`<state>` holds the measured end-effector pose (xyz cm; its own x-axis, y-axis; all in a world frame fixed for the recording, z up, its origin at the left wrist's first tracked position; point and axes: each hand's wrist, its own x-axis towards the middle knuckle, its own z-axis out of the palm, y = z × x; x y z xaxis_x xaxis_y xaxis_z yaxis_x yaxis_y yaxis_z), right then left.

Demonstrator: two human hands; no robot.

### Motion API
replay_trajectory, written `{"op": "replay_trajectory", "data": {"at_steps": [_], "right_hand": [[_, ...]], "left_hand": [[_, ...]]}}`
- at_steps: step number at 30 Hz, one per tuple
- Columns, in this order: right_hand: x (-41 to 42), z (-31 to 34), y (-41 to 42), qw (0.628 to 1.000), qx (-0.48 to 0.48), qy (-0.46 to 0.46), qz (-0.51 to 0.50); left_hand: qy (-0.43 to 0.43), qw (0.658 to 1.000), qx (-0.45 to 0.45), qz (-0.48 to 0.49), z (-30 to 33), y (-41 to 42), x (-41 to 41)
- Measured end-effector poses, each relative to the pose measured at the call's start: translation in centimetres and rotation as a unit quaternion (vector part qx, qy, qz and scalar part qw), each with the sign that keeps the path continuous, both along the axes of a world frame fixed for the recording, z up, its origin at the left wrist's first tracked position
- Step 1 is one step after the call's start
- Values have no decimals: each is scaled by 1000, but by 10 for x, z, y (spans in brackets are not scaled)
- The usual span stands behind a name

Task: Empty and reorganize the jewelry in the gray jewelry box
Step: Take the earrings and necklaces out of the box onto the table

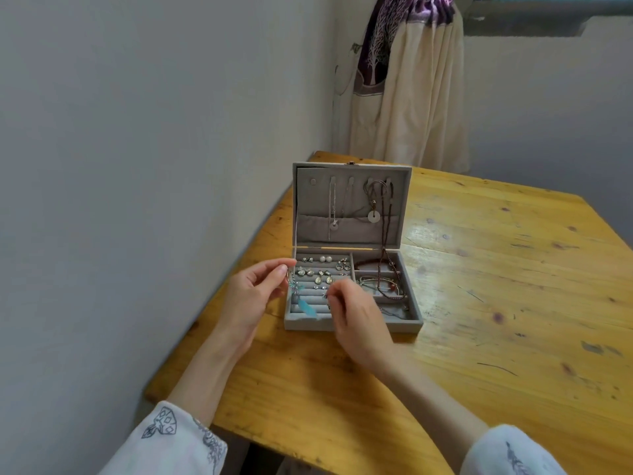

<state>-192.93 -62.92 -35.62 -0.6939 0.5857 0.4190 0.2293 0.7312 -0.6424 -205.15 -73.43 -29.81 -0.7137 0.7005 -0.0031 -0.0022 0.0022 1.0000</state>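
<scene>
one jewelry box (352, 325), two hands (248, 298), one table (496, 303)

Gray jewelry box (352, 324): upright lid blocks behind; wall (137, 166) crowds its left; bare wooden table (513, 286) open to right and front.

Open jewelry box (352, 323) sits on the tabletop (479, 303); earrings (322, 272) in its left section, bracelets (383, 282) right, necklaces (352, 207) inside the lid.
</scene>
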Motion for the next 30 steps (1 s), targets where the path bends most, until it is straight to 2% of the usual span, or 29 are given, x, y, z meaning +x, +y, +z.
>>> {"op": "replay_trajectory", "data": {"at_steps": [5,9,13,26,30], "right_hand": [[-23,-17,2,973,221,7,-68],[-37,-24,8,952,278,17,-125],[-52,-26,16,949,283,11,-139],[-89,-20,66,958,240,-27,-155],[-85,-11,66,980,141,0,-142]], "left_hand": [[18,1000,-19,-8,8,-9,-10],[10,1000,-11,-2,13,-8,-23],[10,1000,-13,6,7,-2,-33],[-42,996,-8,-73,0,10,-59],[0,996,-28,-86,4,11,-57]]}}
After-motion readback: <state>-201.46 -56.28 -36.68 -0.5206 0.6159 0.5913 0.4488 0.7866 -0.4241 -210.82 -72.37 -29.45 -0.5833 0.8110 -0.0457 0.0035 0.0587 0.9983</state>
